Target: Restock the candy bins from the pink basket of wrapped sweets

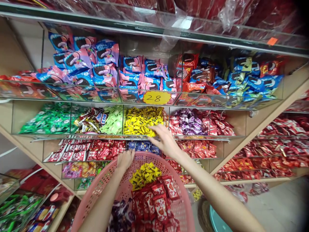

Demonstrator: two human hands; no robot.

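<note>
My left hand [125,159] is closed on the far rim of a pink perforated plastic basket [185,190]. Inside the basket lie yellow wrapped candies [145,175], red-and-white candy packets [156,201] and purple wrapped candies [122,214]. Above the basket, my right hand [164,140] is at the front of a shelf bin heaped with more yellow wrapped candies [142,120]. A bit of yellow candy [151,132] shows between its thumb and fingers; how many pieces it holds I cannot tell.
Clear dividers split the shelves. Green candies [51,119] lie to the left, purple ones [190,120] to the right. Above are blue-and-pink cookie packs [79,61] and a yellow tag [157,97] marked 28. A glass shelf edge [154,30] crosses the top. A teal tub [217,219] stands lower right.
</note>
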